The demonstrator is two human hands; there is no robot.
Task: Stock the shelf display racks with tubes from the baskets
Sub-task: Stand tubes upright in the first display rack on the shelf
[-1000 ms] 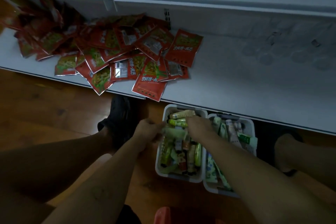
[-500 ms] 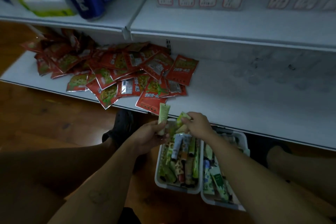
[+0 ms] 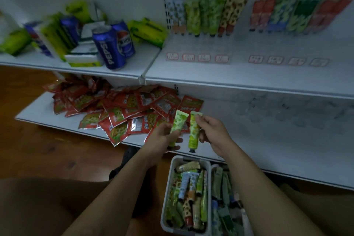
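Left hand (image 3: 162, 136): the grip is curled round the lower end of a soft pale-green tube (image 3: 179, 122), flat crimped end up. Right hand (image 3: 212, 132): a glossy yellow-green tube (image 3: 193, 134) is pinched near its crimp, dark cap hanging down. Both are held side by side before the white lower shelf (image 3: 268, 140), above two white plastic baskets (image 3: 191, 157) packed with tubes. Crinkled red foil packets (image 3: 124, 109) are heaped to the left. Since half a second ago both hands have been lifted clear of the baskets, and the clear racks (image 3: 199, 48) have been brought into view
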